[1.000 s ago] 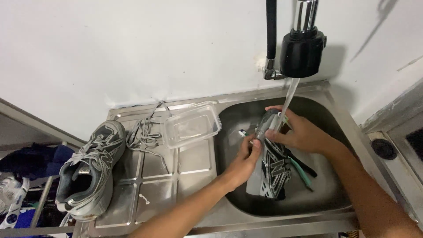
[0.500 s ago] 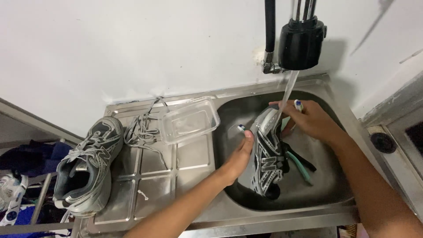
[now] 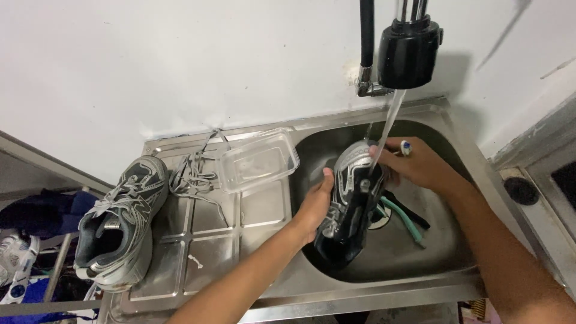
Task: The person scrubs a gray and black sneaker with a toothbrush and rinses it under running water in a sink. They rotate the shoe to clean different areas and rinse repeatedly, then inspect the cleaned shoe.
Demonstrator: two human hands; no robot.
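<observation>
Two hands: left hand (image 3: pixel 316 206) cups the shoe (image 3: pixel 350 201) in the sink (image 3: pixel 432 264); right hand (image 3: pixel 417 163) closes on its toe.
Water: the stream (image 3: pixel 387 129) hits the shoe.
Risk: the wet shoe may slip; spray could reach the counter (image 3: pixel 216 240).

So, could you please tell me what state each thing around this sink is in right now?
Tap: running, water falling onto the shoe.
Shoe in the sink: wet, held tilted under the stream.
Left hand: gripping the shoe's side.
Right hand: on the shoe's upper end, holding a small brush.
Second shoe: upright on the drainboard, unlaced.
Laces: loose, heaped.
Clear container: open, empty.
</observation>
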